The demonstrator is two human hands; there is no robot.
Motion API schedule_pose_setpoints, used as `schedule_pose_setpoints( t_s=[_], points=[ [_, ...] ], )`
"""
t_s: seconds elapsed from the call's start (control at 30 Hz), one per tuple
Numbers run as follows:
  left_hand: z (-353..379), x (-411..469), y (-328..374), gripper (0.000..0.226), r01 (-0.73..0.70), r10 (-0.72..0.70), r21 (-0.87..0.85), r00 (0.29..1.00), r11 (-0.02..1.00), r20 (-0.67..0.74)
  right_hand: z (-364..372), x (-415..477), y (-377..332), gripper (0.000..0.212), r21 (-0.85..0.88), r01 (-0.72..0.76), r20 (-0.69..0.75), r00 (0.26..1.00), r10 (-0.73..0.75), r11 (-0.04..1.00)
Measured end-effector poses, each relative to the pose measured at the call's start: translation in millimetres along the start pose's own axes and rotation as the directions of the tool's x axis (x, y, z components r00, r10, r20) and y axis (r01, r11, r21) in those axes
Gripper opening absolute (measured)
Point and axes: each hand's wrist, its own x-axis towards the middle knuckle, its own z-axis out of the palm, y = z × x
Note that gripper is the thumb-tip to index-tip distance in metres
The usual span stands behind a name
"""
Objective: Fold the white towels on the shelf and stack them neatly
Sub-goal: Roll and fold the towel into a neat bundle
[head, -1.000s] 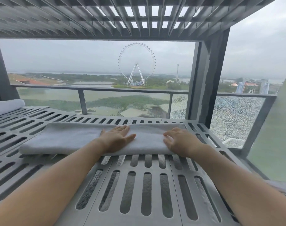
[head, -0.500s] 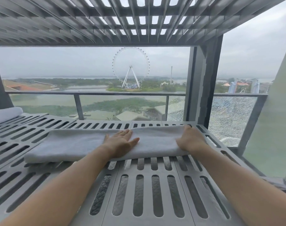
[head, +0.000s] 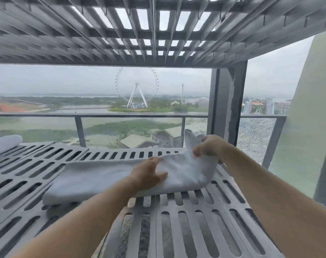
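You are partway through folding one white towel (head: 106, 175), which lies across the middle of the slotted grey shelf (head: 186, 220) as a long band already narrowed along its length. Your left hand (head: 149, 174) lies flat and open on the band near its middle, palm down, pinning the cloth where the next crease would fall. Your right hand (head: 207, 147) is closed on the towel's right end, fingers and thumb pinched on the cloth, and that end stands lifted off the shelf with one corner pointing up in front of the balcony railing (head: 121, 115).

As far as you can judge from this, the lengthwise folds are done and the crosswise fold is only begun: the raised end has yet to travel over your left hand and come down on the left half. After that the towel would likely need another fold or a squaring of its edges before it can be stacked.

At the far left edge of the shelf a second white towel (head: 4, 144) rests, partly cut off by the frame; it looks rolled or folded, but you cannot tell which, nor whether it marks the stack. No other towels show
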Motion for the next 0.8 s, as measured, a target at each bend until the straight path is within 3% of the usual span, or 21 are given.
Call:
schedule_pose_setpoints(
  t_s=[0.07,0.13,0.2,0.23,0.3,0.4,0.57,0.7,0.8],
  points=[
    [-9.6,-4.0,-2.3,0.056,-0.114,0.104,-0.082,0.988,0.990,-0.111,9.0,-6.8,-21.8,0.044,-0.024,0.121,-0.076,0.990,-0.122,0.992],
    [-25.9,-9.6,-2.3,0.040,-0.107,0.036,-0.408,0.983,0.907,-0.178,23.5,-16.7,-46.2,0.042,-0.058,0.242,-0.194,0.949,-0.249,0.969],
    [-46.9,-13.8,-1.2,0.044,0.033,-0.074,-0.828,0.997,0.559,-0.010,41.8,-27.3,-70.0,0.045,-0.120,0.346,-0.284,0.886,-0.366,0.930],
    [-56.6,-13.7,-4.5,0.056,0.115,-0.068,-0.912,0.993,0.395,0.096,51.5,-31.8,-79.6,0.046,-0.152,0.397,-0.311,0.850,-0.425,0.905],
    [-75.6,-15.0,-14.7,0.074,0.238,-0.052,-0.940,0.971,0.245,0.232,68.9,-38.9,-93.4,0.049,-0.177,0.524,-0.305,0.776,-0.553,0.833],
    [-94.6,-21.5,-31.0,0.069,0.363,-0.096,-0.906,0.932,0.216,0.350,83.0,-45.5,-101.6,0.053,-0.009,0.674,-0.153,0.729,-0.667,0.739],
    [-92.6,-26.9,-42.7,0.024,0.417,-0.180,-0.896,0.903,0.153,0.389,85.5,-38.7,-94.2,0.076,0.231,0.665,0.045,0.722,-0.690,0.710],
    [-89.9,-26.2,-38.4,0.008,0.349,-0.273,-0.919,0.916,0.185,0.293,77.7,-29.6,-72.1,0.099,0.096,0.654,0.122,0.741,-0.661,0.751],
    [-103.4,-25.0,-51.2,0.009,0.253,-0.384,-0.961,0.903,0.110,0.194,82.1,-25.3,-52.1,0.106,-0.103,0.611,0.120,0.791,-0.600,0.785]
  ],
)
